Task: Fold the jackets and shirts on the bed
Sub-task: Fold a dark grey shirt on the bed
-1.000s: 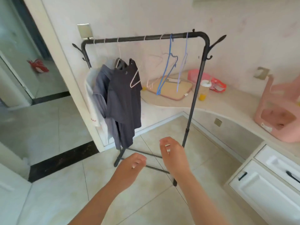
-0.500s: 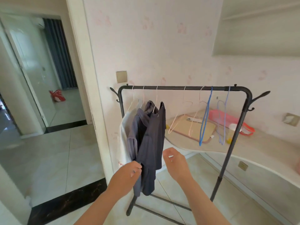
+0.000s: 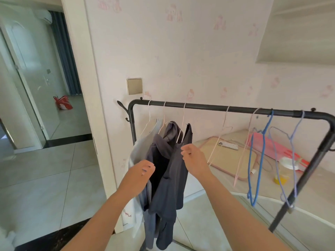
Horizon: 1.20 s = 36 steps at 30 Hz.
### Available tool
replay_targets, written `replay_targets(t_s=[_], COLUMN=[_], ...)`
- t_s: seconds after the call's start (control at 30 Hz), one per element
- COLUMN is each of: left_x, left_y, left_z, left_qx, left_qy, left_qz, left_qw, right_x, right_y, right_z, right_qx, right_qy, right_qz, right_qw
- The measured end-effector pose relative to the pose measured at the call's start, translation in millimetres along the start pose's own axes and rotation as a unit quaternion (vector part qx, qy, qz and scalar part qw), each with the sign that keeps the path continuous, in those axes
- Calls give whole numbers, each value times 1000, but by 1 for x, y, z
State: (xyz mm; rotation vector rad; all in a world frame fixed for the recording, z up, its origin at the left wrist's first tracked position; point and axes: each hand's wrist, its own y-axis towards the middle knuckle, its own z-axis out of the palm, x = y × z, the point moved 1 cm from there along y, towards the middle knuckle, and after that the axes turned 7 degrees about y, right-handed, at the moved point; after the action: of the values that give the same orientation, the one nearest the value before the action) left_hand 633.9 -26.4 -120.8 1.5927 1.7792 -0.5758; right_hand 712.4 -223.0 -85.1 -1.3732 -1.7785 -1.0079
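Both my arms are stretched out toward a black rack (image 3: 204, 107) standing against a wall papered in pink. Three garments hang bunched at its left end on pale hangers: a white shirt (image 3: 141, 147) farthest left, a grey jacket (image 3: 159, 153) in the middle and a dark shirt (image 3: 175, 174) on the right.

My left hand (image 3: 143, 171) hovers in front of the jacket's lower part, fingers loosely curled and grasping nothing. My right hand (image 3: 194, 160) is higher, at the dark shirt's right shoulder, with its fingertips curled just beside the cloth. I cannot tell whether they pinch it.

Farther right along the bar hang bare hangers, one of them a blue hanger (image 3: 261, 160). Beyond the rack, a counter (image 3: 317, 180) carries a mat (image 3: 226, 156), a phone (image 3: 228, 145) and a cup (image 3: 283, 171). Far left, through a doorway, a red bag (image 3: 62, 103) sits on the floor.
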Motion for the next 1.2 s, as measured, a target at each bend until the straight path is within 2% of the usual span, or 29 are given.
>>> replay_targets(t_s=[0.13, 0.23, 0.37, 0.43, 0.47, 0.57, 0.63, 0.7, 0.8, 0.93, 1.07, 1.2], left_x=[-2, -3, -2, -5, -7, -15, -17, -21, -26, -31, -41, -43], left_y=[59, 90, 128, 148, 161, 182, 196, 210, 227, 240, 239, 228], left_z=[9, 17, 30, 37, 41, 51, 55, 57, 62, 69, 75, 85], left_qx=[-20, -7, 6, 16, 27, 69, 98, 112, 113, 105, 80, 22], left_qy=[-15, -20, -30, -41, -51, -80, -86, -93, -106, -114, -136, -69], left_qz=[2, 14, 35, 45, 52, 64, 74, 87, 99, 121, 164, 229], left_qw=[1000, 1000, 999, 998, 997, 992, 989, 986, 983, 981, 974, 971], right_x=[-5, -6, 2, 7, 7, 2, 0, 2, 14, 33, 31, 14], right_y=[64, 102, 138, 148, 155, 162, 165, 167, 165, 148, 123, 88], right_z=[5, 14, 22, 19, 18, 16, 14, 10, 0, -17, -19, -12], right_qx=[-22, -39, -33, -47, -55, -97, -133, -176, -229, -269, -267, -291], right_qy=[35, 131, 336, 401, 410, 326, 226, 129, 68, 74, 71, 43], right_qz=[13, 88, 205, 236, 241, 231, 190, 152, 126, 126, 160, 188], right_qw=[999, 987, 919, 884, 878, 911, 946, 964, 963, 952, 948, 937])
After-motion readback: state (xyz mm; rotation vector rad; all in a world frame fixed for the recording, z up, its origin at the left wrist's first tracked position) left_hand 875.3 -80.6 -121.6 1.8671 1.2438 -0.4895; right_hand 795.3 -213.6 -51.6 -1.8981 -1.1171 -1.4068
